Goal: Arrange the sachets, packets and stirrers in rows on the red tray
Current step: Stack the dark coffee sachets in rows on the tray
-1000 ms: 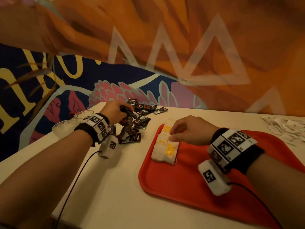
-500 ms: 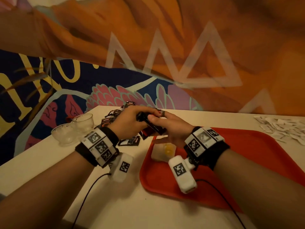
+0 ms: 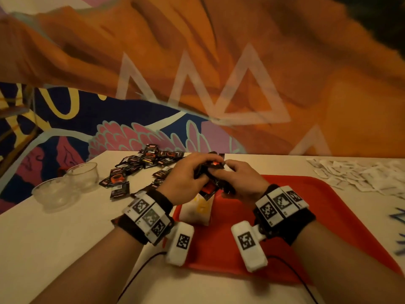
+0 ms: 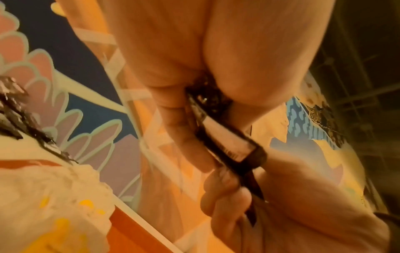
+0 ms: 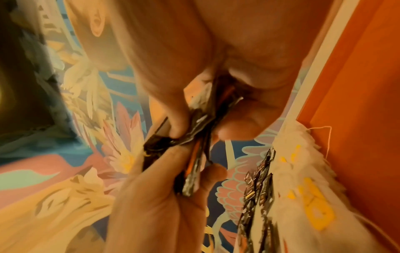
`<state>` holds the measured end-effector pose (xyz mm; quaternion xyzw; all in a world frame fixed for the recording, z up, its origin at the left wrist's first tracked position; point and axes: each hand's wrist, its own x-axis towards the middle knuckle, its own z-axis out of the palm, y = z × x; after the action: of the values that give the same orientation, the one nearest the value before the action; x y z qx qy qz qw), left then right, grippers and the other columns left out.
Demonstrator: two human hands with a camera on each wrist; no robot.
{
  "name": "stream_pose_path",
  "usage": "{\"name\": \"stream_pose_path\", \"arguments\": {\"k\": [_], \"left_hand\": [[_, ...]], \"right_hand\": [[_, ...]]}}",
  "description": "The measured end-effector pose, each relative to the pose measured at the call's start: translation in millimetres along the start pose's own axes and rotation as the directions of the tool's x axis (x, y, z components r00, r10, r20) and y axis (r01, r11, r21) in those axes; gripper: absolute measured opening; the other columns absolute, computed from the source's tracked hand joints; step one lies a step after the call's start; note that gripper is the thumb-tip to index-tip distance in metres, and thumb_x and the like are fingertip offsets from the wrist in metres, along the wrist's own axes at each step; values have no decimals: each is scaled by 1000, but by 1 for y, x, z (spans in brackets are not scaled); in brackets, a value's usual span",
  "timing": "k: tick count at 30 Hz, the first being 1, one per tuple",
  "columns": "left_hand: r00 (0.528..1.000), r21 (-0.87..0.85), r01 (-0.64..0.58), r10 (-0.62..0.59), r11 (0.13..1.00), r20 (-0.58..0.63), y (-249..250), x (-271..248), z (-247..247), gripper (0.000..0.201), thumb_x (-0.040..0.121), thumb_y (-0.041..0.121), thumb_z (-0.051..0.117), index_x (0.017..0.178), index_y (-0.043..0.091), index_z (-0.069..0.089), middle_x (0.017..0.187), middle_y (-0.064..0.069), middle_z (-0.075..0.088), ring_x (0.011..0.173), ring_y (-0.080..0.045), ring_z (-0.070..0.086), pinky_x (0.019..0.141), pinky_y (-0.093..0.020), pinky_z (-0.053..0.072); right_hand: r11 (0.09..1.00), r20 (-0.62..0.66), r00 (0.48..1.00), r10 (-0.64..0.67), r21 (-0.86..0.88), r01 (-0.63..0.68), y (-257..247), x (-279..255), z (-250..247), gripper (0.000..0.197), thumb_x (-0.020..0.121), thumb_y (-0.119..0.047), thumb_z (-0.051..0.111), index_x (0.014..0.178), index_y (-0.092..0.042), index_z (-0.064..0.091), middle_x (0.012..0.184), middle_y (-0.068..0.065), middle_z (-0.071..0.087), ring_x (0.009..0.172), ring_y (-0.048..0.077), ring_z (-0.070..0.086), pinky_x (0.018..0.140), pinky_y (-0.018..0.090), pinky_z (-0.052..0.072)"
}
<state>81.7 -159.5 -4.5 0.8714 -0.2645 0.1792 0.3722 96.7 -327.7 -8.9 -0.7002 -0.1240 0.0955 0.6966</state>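
Observation:
Both hands meet above the far left corner of the red tray (image 3: 328,216). My left hand (image 3: 186,178) and right hand (image 3: 238,181) together grip a small bunch of black sachets (image 3: 213,172) with red print, held in the air. The left wrist view shows the bunch (image 4: 229,145) edge-on between the fingers of both hands, and the right wrist view shows the bunch (image 5: 194,154) fanned in the same shared grip. Under the hands, a row of white packets (image 3: 198,210) with yellow marks lies on the tray's left side. A loose pile of black sachets (image 3: 142,170) lies on the table to the left.
Two clear plastic cups (image 3: 68,185) stand near the table's left edge. A heap of white paper sachets (image 3: 359,174) lies at the back right, beyond the tray. A painted wall rises right behind the white table (image 3: 65,238). Cables trail from both wristbands.
My left hand brought black sachets from the pile to the tray's corner. The right hand left the white packets and rose to meet it; both now hold the bunch together.

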Motion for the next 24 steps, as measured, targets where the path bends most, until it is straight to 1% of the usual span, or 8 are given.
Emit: {"name": "stream_pose_path", "arguments": {"k": [2, 5, 8, 11, 15, 20, 22, 24], "left_hand": [[999, 88, 0, -4, 996, 52, 2, 6, 6, 58, 89, -5, 56, 135, 31, 56, 127, 2, 53, 119, -10, 49, 103, -20, 40], [989, 137, -5, -15, 991, 148, 9, 12, 10, 59, 92, 10, 58, 144, 35, 43, 132, 6, 37, 119, -7, 42, 99, -5, 33], [973, 160, 1, -38, 987, 229, 15, 15, 12, 59, 92, 36, 57, 146, 41, 33, 134, 10, 29, 121, -15, 40, 100, -21, 41], [969, 216, -12, -42, 976, 244, 21, 18, 11, 55, 94, 50, 35, 148, 44, 25, 138, 14, 25, 127, -15, 33, 107, -36, 39], [970, 194, -22, -26, 981, 242, 21, 23, 12, 64, 96, 41, 27, 158, 39, 9, 140, 24, 18, 137, -13, 24, 115, -34, 27], [999, 11, -24, 23, 1000, 37, 21, 30, 20, 83, 96, 18, 61, 156, 40, 7, 140, 11, 36, 124, 3, 44, 102, -14, 40], [1000, -122, -11, 10, 992, -13, 21, 32, 20, 90, 91, 9, 69, 155, 39, 13, 140, 12, 43, 122, 2, 53, 97, -18, 48], [998, -299, 27, -42, 954, -43, 22, 33, 18, 91, 86, 5, 73, 154, 35, 21, 133, 16, 46, 110, 6, 61, 83, -21, 56]], "right_hand": [[997, -6, 1000, 19, 70, -18, 0, -1, -4, 23, 95, -17, 63, 113, -3, 64, 94, 12, 67, 69, 16, 65, 50, 24, 51], [982, 19, 999, 27, 186, -30, -4, -2, -12, 23, 97, -3, 52, 117, -6, 64, 102, 16, 70, 78, 22, 69, 55, 30, 56], [938, 54, 998, 41, 343, -57, -7, -3, -21, 38, 88, 2, 45, 120, -6, 64, 111, 21, 68, 90, 29, 68, 62, 36, 55], [899, 137, 991, 4, 433, -64, -9, -4, -26, 41, 88, -10, 48, 126, -4, 61, 109, 16, 67, 93, 26, 64, 70, 37, 54], [957, 66, 994, -84, 283, 62, -9, 1, -29, 31, 95, -25, 62, 124, -15, 61, 108, 8, 71, 88, 20, 70, 65, 35, 55], [955, -36, 987, -154, 252, 158, -12, 4, -35, 21, 94, -15, 64, 114, -17, 62, 99, 10, 70, 75, 19, 69, 52, 30, 54], [951, -78, 982, -171, 249, 186, -12, 4, -37, 19, 93, -13, 65, 111, -17, 64, 105, 12, 69, 76, 20, 71, 51, 30, 54], [944, -111, 976, -185, 257, 208, -12, 6, -39, 21, 92, -11, 65, 112, -15, 66, 112, 15, 69, 84, 25, 72, 60, 37, 59]]}}
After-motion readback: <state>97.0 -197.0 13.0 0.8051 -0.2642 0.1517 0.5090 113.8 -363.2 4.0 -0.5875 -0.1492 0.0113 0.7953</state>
